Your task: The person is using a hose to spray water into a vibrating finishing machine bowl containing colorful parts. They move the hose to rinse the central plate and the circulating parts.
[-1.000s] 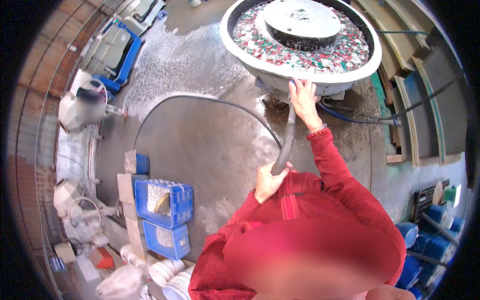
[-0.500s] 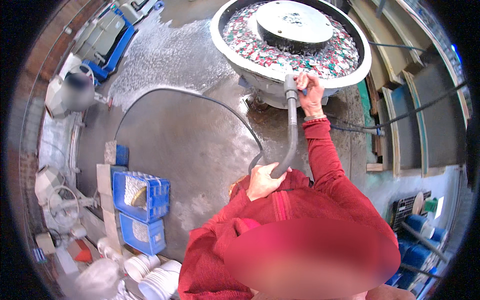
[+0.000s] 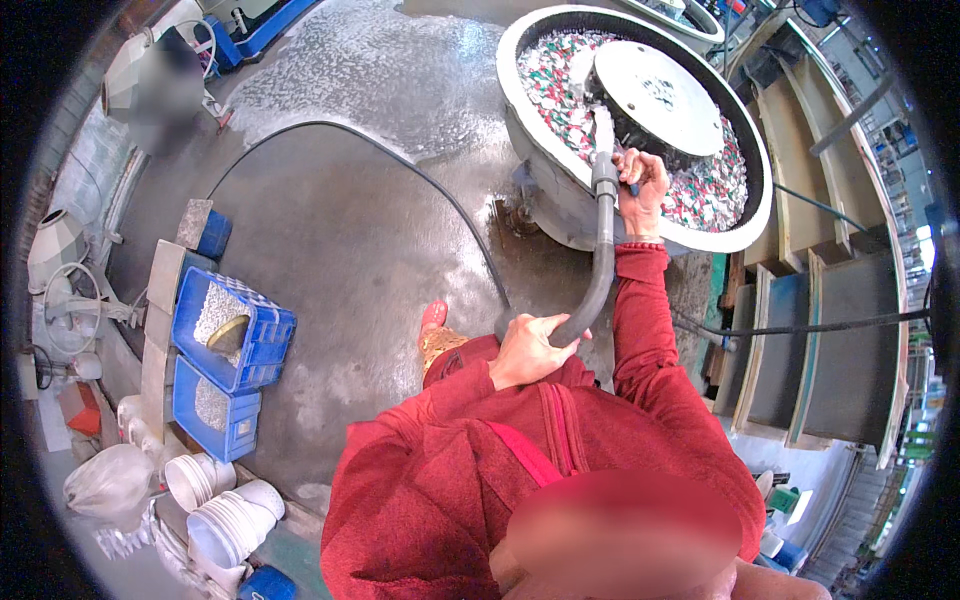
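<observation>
Wrapping our left hand (image 3: 528,350) around the grey hose (image 3: 600,268) in front of our red top (image 3: 480,470), we keep thumb and fingers closed about its lower bend, the rest of its length slanting up toward the tub. Farther out, our right hand (image 3: 642,188) is half curled beside the grey fitting (image 3: 605,176) at the hose's upper end, a small blue part (image 3: 634,189) showing among its fingers; how firmly it grips, we cannot tell. The fitting shows over the near rim of the round, white-rimmed tub (image 3: 524,112), and a white stream (image 3: 603,130) runs from it among red, green and white pieces (image 3: 558,72) ringing a raised, round white cover (image 3: 657,97). Below us, a pink shoe (image 3: 433,316) rests on the wet floor (image 3: 350,240), where a black hose (image 3: 430,181) arcs. To our left are white buckets (image 3: 225,525) and two blue crates (image 3: 268,345) holding small white pieces (image 3: 217,310); beyond, foam (image 3: 345,75) spreads, and a pale, many-sided drum (image 3: 122,85) stands at far left
</observation>
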Motion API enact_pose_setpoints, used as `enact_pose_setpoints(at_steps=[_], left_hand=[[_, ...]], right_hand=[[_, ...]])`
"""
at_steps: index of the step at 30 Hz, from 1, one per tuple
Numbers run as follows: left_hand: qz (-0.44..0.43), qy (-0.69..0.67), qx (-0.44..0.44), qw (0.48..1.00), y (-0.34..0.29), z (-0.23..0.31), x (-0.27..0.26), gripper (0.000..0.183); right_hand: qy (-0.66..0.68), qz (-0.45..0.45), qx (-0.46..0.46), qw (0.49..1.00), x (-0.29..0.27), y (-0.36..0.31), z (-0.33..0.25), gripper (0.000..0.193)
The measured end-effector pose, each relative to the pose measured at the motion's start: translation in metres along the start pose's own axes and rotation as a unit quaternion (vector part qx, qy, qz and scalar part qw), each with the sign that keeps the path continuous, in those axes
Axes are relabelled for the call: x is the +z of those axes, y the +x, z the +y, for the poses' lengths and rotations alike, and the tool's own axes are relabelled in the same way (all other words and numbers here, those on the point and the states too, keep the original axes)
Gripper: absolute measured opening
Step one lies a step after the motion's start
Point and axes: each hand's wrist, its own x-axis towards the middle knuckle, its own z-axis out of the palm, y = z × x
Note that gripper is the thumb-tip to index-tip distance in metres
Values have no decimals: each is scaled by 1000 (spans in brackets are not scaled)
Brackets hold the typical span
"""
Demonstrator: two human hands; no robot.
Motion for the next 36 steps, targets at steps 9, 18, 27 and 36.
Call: enact_pose_setpoints(at_steps=[9, 18, 27, 36], left_hand=[[-30, -25, 42, 998, 51, -27, -92, 8], [-62, -88, 24, 994, 80, -43, -177, 9], [-84, -96, 42, 991, 80, -55, -232, 9], [-77, -145, -3, 986, 86, -55, -247, 7]], right_hand=[[-36, 79, -14, 996, 31, 55, 63, 39], [-439, 158, -167, 869, 62, 81, 120, 22], [-14, 269, 181, 946, 126, 84, 132, 20], [-23, 247, 222, 943, 128, 94, 152, 29]])
